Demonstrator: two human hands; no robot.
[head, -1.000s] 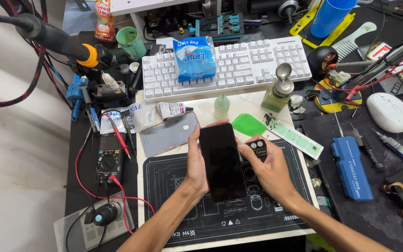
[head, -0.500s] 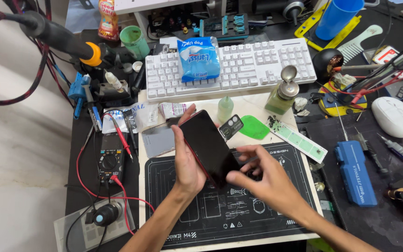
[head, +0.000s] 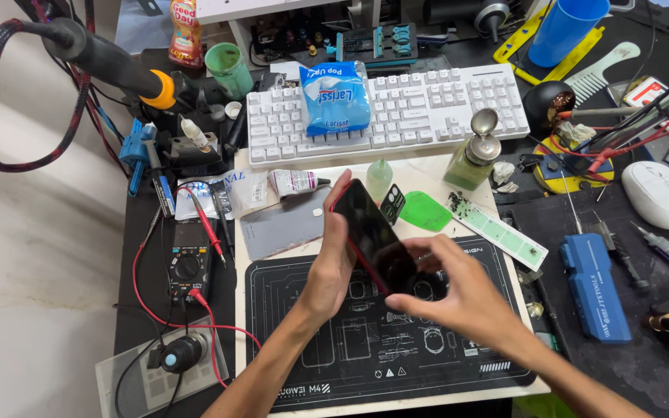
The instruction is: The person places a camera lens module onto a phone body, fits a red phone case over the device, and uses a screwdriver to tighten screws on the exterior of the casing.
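Note:
A black smartphone (head: 371, 232) with a red edge is tilted on its side above a black work mat (head: 365, 348). My left hand (head: 333, 259) grips its left edge, fingers curled over the top. My right hand (head: 454, 290) holds its lower right end from the right. A small black camera-frame part (head: 392, 203) shows just behind the phone's upper end. A grey phone back panel (head: 284, 228) lies flat to the left of the hands.
A white keyboard (head: 420, 108) with a blue tissue pack (head: 336, 97) stands behind. Nearby are a green pick (head: 425, 210), a pump bottle (head: 474, 155), a glue tube (head: 296, 182), a multimeter (head: 187, 263), a blue tool box (head: 596, 286) and a white mouse (head: 660, 193).
The phone went from lying face-up in both hands to being tipped up on its edge and turned left. My right hand slid down to its lower end.

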